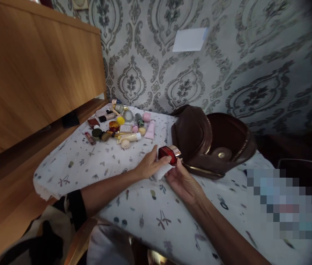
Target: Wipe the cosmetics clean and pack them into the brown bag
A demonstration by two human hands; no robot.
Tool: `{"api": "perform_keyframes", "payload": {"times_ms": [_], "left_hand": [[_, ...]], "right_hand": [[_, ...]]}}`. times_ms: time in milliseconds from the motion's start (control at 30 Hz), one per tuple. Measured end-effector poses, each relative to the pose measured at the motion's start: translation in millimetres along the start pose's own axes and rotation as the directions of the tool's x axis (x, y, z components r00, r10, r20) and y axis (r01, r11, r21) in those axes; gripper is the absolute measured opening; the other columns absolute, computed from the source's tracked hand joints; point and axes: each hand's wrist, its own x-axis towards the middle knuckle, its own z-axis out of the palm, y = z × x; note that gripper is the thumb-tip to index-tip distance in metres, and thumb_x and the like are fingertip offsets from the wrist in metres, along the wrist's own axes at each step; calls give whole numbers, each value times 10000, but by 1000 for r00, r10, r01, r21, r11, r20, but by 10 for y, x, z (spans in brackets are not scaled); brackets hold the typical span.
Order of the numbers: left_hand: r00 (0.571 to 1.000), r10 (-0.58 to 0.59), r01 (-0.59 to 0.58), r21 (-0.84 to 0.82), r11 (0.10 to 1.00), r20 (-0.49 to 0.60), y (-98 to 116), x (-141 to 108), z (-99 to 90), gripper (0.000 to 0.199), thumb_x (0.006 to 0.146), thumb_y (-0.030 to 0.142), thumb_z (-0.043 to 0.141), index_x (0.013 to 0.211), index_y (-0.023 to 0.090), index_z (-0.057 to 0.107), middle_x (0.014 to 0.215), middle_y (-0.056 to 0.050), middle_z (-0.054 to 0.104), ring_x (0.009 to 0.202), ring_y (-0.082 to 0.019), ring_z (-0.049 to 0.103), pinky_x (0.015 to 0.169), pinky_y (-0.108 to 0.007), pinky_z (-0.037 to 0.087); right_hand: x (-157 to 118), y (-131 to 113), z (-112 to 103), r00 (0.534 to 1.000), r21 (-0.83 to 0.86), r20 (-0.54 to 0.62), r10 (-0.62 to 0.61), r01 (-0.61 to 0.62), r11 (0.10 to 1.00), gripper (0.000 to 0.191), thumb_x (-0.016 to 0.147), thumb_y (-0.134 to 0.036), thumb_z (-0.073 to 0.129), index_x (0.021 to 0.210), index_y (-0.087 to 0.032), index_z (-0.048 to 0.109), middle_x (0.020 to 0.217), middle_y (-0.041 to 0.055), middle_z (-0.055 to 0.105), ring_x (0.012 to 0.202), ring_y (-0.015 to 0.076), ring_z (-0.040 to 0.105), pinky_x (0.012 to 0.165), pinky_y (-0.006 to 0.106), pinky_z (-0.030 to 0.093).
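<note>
Red, one bottle [169,151] is held by two hands [148,165] [185,184] beside one bag [191,130].

**My two hands meet, fingertips nearly together**

My left hand [150,165] is closed in a hold, its thumb [163,162] laid across the front and pointing toward my right fingers, its index finger raised behind that thumb. Just beside those fingertips, my right hand [185,182] is turned palm partly up, thumb [180,167] reaching upward, the other fingers curled below it; how firmly they press I can't tell. Behind my left fingers the wrist runs almost straight into my left forearm [110,187], bare up to a dark cuff [76,208]. My right forearm [222,221] slants back from its fingers, bare as far as it shows.
</note>
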Motion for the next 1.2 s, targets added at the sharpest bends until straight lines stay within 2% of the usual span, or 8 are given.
{"api": "perform_keyframes", "payload": {"times_ms": [133, 400, 567, 733, 967, 1100, 1200], "left_hand": [[997, 60, -62, 49, 997, 43, -21, 10, -13, 558, 889, 622, 522, 1237, 186, 531, 1143, -102, 688, 1085, -265, 623, 985, -416, 471], [998, 39, -42, 73, 996, 40, 2, 4, -1, 537, 909, 630, 464, 1212, 192, 536, 1109, -91, 688, 1059, -255, 625, 960, -391, 484], [999, 32, -35, 83, 996, 35, 6, 7, -6, 546, 919, 628, 446, 1239, 191, 520, 1117, -101, 686, 1093, -270, 617, 973, -405, 482], [998, 33, -38, 111, 993, 49, 13, 8, -10, 518, 944, 611, 396, 1193, 177, 534, 1067, -97, 686, 1066, -266, 622, 964, -409, 485], [996, 72, -76, 94, 993, 45, 48, 0, -7, 486, 971, 588, 344, 1132, 187, 567, 1040, -74, 676, 1033, -233, 620, 972, -372, 462], [995, 102, -103, 105, 989, 15, 82, -20, -4, 455, 988, 538, 341, 1093, 169, 587, 987, -69, 683, 946, -220, 631, 886, -343, 486], [993, 117, -114, 128, 985, -11, 130, -34, 6, 420, 994, 488, 354, 1083, 157, 597, 985, -71, 697, 920, -214, 637, 841, -327, 496]], "right_hand": [[-1, 0, 0, 1000, 0, -7, -12, 12, 1000, 425, 643, -389, 887, 1026, -287, 732, 1133, -48, 738, 1000, 132, 670, 823, 227, 560], [26, -3, -23, 998, -23, 6, -62, 62, 998, 407, 692, -339, 861, 1073, -304, 720, 1110, -31, 743, 974, 161, 670, 847, 287, 548], [39, -1, -14, 995, -46, -15, -96, 96, 994, 394, 704, -333, 855, 1072, -311, 716, 1117, -39, 739, 917, 138, 671, 779, 248, 550], [27, -12, 11, 990, -51, -55, -133, 130, 990, 370, 697, -307, 863, 1035, -314, 714, 1012, -61, 747, 789, 98, 656, 675, 187, 545], [-4, 21, 31, 977, -128, -34, -211, 205, 970, 392, 685, -316, 868, 1031, -305, 682, 1040, -50, 723, 871, 101, 649, 770, 189, 543], [-2, 64, 21, 965, -176, -64, -255, 240, 955, 453, 615, -298, 898, 1007, -294, 671, 1081, -37, 716, 908, 118, 651, 765, 197, 535], [-10, 64, 37, 959, -217, -86, -268, 245, 945, 529, 600, -309, 898, 1074, -301, 661, 1104, -16, 715, 919, 145, 658, 769, 231, 535]]}}
